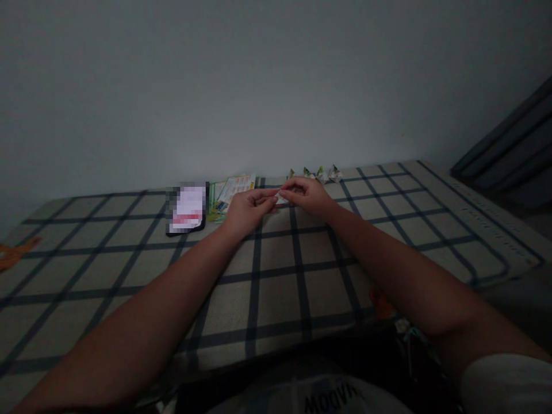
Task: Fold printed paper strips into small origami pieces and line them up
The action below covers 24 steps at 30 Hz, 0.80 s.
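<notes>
My left hand [246,208] and my right hand [309,195] meet over the far middle of a checked cloth [276,270]. Both pinch one small white folded piece of paper [281,198] between their fingertips, just above the cloth. Behind the right hand several small folded paper shapes [319,172] stand in a row by the wall. Green and orange printed sheets [230,192] lie just left of my left hand.
A lit phone screen [187,209] lies on the cloth left of the printed sheets. An orange scrap [15,251] sits at the left edge. A pale wall rises behind the cloth, and a dark striped fabric [513,155] is at the right.
</notes>
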Tool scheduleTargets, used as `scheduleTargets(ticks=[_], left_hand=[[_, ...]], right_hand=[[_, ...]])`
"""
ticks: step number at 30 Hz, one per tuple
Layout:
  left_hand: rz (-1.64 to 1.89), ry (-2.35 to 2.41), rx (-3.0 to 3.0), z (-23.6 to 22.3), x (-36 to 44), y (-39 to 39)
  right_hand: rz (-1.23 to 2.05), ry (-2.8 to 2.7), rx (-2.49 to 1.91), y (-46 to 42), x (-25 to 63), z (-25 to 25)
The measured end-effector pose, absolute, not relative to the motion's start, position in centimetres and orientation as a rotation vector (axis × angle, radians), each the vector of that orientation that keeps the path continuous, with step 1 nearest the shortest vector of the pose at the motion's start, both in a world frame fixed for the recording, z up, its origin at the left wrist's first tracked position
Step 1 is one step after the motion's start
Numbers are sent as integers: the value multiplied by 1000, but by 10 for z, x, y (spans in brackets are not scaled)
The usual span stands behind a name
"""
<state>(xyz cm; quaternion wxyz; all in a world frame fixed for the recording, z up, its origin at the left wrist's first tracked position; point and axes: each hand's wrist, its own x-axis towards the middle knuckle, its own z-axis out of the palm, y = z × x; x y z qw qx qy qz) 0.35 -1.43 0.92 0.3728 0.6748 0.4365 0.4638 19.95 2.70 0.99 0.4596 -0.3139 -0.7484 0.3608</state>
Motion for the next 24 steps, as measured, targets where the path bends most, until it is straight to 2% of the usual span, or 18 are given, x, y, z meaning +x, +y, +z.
scheduleTargets(ticks=[9,24], left_hand=[[1177,937,1601,1,5,-9],[1183,1148,1626,12,4,-13]], right_hand=[[942,-1798,-814,30,202,12],[982,-1751,-794,36,206,11]])
